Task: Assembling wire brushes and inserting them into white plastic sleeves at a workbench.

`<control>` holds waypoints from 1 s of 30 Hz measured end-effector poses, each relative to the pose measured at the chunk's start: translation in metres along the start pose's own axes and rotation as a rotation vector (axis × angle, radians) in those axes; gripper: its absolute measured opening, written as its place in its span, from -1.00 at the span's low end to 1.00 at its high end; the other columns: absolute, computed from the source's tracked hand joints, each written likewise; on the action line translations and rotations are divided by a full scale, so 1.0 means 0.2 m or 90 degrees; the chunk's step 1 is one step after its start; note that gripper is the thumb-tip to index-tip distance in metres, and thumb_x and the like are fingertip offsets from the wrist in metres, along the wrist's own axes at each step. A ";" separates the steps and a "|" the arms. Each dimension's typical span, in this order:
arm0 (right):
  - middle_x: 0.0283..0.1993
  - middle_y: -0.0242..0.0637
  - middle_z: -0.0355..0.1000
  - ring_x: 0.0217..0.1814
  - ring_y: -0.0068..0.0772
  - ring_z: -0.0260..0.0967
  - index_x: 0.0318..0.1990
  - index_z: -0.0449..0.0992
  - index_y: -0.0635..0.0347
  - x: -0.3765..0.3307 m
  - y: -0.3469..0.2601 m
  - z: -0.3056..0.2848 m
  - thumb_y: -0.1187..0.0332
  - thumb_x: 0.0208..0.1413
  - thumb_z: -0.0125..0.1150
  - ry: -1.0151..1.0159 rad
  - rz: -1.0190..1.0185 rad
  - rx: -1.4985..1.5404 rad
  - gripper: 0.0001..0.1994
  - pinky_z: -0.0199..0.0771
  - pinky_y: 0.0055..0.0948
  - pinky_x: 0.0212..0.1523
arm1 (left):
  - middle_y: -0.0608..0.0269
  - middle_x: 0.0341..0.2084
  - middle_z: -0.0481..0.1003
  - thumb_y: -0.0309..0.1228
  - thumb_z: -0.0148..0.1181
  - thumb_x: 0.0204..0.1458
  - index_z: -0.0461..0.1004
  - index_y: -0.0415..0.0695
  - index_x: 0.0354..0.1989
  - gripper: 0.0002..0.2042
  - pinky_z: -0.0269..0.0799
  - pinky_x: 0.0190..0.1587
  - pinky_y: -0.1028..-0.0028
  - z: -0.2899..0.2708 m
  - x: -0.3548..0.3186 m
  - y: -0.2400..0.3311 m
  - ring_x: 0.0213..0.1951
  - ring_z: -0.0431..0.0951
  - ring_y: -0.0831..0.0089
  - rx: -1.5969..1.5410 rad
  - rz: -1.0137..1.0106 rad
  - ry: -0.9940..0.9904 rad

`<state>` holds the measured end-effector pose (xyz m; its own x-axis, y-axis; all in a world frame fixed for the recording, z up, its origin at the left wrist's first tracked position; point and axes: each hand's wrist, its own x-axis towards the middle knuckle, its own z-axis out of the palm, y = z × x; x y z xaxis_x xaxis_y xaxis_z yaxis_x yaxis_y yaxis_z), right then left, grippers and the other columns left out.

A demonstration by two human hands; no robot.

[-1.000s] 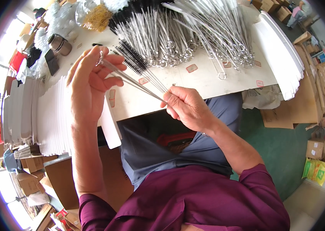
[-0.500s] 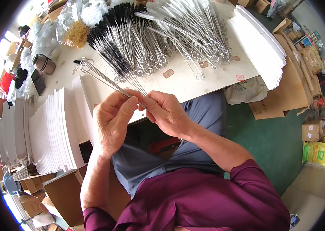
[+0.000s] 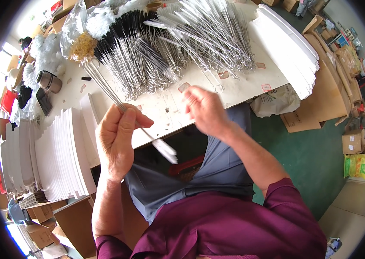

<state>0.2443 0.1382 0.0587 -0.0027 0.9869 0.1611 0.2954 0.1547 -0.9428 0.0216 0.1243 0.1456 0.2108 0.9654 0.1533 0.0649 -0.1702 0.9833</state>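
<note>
My left hand (image 3: 117,138) is closed around several thin wire brushes (image 3: 107,88). Their looped ends point away toward the far left, and white bristles (image 3: 165,151) stick out below the fingers over my lap. My right hand (image 3: 206,110) is in the air near the table's front edge, slightly blurred. Its fingers are loosely bent and apart, with nothing visible in them. Beyond it, black-bristled brushes (image 3: 151,54) lie on top of a heap of wire brushes (image 3: 126,71) with their loops toward me. White-bristled brushes (image 3: 221,39) are heaped to the right of these.
Yellow rubber bands (image 3: 82,46) lie at the far left, near a flask (image 3: 49,81). A small black piece (image 3: 86,78) is on the table (image 3: 165,123). White folded card strips (image 3: 63,153) stand at the left, and white sheets (image 3: 288,52) are stacked at the right beside cardboard (image 3: 327,82).
My hands have parted, the right moving to the right. The black-bristled brushes held between them now rest on the heap. The left hand keeps the white-bristled brushes, shifted slightly left.
</note>
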 end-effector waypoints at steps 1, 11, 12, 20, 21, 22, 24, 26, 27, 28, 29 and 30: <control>-0.56 -0.29 0.45 -0.53 -0.57 0.37 -0.24 0.50 0.31 0.03 0.05 -0.07 0.29 0.44 0.04 0.054 -0.075 -0.086 -0.73 0.38 -0.40 -0.49 | 0.25 -0.44 0.55 -0.39 -0.01 0.40 0.51 -0.30 -0.23 -0.76 0.49 -0.16 0.51 -0.01 0.01 0.01 -0.34 0.54 0.57 -0.012 0.006 0.016; -0.28 0.05 0.59 -0.24 0.10 0.58 -0.28 0.51 0.29 0.12 0.20 -0.33 0.05 0.06 0.44 0.136 -0.034 -0.487 -0.57 0.55 0.00 -0.19 | 0.24 -0.48 0.55 -0.52 0.09 0.28 0.58 -0.34 -0.15 -0.84 0.49 -0.32 0.53 -0.04 0.07 0.04 -0.43 0.53 0.59 0.234 -0.010 -0.110; -0.30 0.04 0.59 -0.26 0.11 0.58 -0.30 0.50 0.29 0.13 0.21 -0.33 0.08 0.07 0.42 0.128 -0.018 -0.518 -0.60 0.54 0.00 -0.20 | 0.23 -0.49 0.55 -0.53 0.11 0.27 0.59 -0.34 -0.15 -0.85 0.49 -0.32 0.53 -0.02 0.08 0.04 -0.44 0.53 0.59 0.272 0.006 -0.130; -0.51 0.05 0.52 -0.41 0.20 0.52 -0.44 0.48 0.28 0.18 0.32 -0.31 0.24 0.16 0.25 0.161 -0.041 -0.429 -0.73 0.50 0.05 -0.31 | 0.08 -0.47 0.55 -0.57 0.19 0.21 0.61 -0.28 -0.13 -0.87 0.46 -0.37 0.41 0.04 0.17 0.01 -0.47 0.56 0.34 0.454 0.191 -0.176; -0.52 0.07 0.50 -0.42 0.21 0.51 -0.46 0.48 0.29 0.18 0.31 -0.32 0.25 0.16 0.25 0.163 -0.036 -0.392 -0.72 0.48 0.03 -0.35 | 0.08 -0.47 0.55 -0.57 0.19 0.21 0.61 -0.28 -0.13 -0.87 0.46 -0.37 0.41 0.04 0.18 0.00 -0.47 0.56 0.34 0.457 0.190 -0.176; -0.53 0.09 0.48 -0.42 0.23 0.50 -0.47 0.47 0.30 0.18 0.31 -0.32 0.25 0.16 0.25 0.166 -0.030 -0.355 -0.71 0.46 0.02 -0.38 | 0.06 -0.46 0.54 -0.58 0.20 0.20 0.60 -0.27 -0.12 -0.86 0.45 -0.37 0.37 0.05 0.19 -0.01 -0.46 0.56 0.25 0.491 0.200 -0.177; -0.56 0.07 0.45 -0.48 0.14 0.48 -0.50 0.45 0.31 0.19 0.30 -0.35 0.27 0.16 0.26 0.159 -0.029 -0.299 -0.70 0.44 -0.05 -0.41 | 0.04 -0.45 0.53 -0.58 0.21 0.18 0.60 -0.25 -0.10 -0.85 0.45 -0.37 0.32 0.05 0.22 -0.02 -0.45 0.56 0.17 0.528 0.209 -0.179; -0.58 0.06 0.43 -0.54 0.05 0.47 -0.52 0.43 0.32 0.20 0.33 -0.39 0.28 0.16 0.27 0.157 -0.024 -0.249 -0.68 0.41 -0.12 -0.45 | 0.07 -0.46 0.51 -0.64 0.20 0.12 0.58 -0.24 -0.11 -0.82 0.48 -0.35 0.26 0.05 0.27 -0.04 -0.44 0.57 0.10 0.645 0.279 -0.227; -0.62 -0.02 0.41 -0.59 -0.15 0.41 -0.54 0.41 0.32 0.21 0.36 -0.41 0.29 0.16 0.28 0.153 -0.007 -0.204 -0.67 0.38 -0.21 -0.48 | 0.07 -0.46 0.51 -0.64 0.20 0.12 0.58 -0.24 -0.11 -0.82 0.48 -0.35 0.26 0.06 0.30 -0.05 -0.44 0.57 0.10 0.644 0.279 -0.230; -0.66 -0.10 0.38 -0.64 -0.35 0.34 -0.56 0.40 0.32 0.22 0.36 -0.41 0.30 0.16 0.29 0.145 0.009 -0.157 -0.66 0.35 -0.30 -0.51 | 0.08 -0.47 0.49 -0.66 0.19 0.06 0.58 -0.24 -0.13 -0.80 0.48 -0.34 0.25 0.07 0.33 -0.06 -0.43 0.57 0.11 0.674 0.321 -0.239; -0.66 -0.10 0.38 -0.64 -0.35 0.34 -0.56 0.40 0.32 0.22 0.36 -0.41 0.30 0.16 0.29 0.145 0.009 -0.155 -0.66 0.35 -0.30 -0.51 | 0.10 -0.48 0.47 -0.68 0.18 0.00 0.57 -0.23 -0.16 -0.78 0.49 -0.33 0.23 0.08 0.35 -0.07 -0.42 0.57 0.12 0.704 0.364 -0.248; -0.67 -0.21 0.36 -0.62 -0.50 0.27 -0.58 0.39 0.30 0.22 0.34 -0.42 0.31 0.16 0.29 0.142 0.044 -0.105 -0.66 0.31 -0.36 -0.53 | 0.10 -0.48 0.47 -0.68 0.18 0.00 0.57 -0.23 -0.16 -0.78 0.49 -0.33 0.23 0.09 0.38 -0.08 -0.42 0.57 0.12 0.705 0.363 -0.249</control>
<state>0.3454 0.1877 0.0254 0.2269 0.9579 0.1758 0.4389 0.0606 -0.8965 0.0551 0.1977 0.1396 0.7311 0.6148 0.2958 0.5972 -0.7863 0.1583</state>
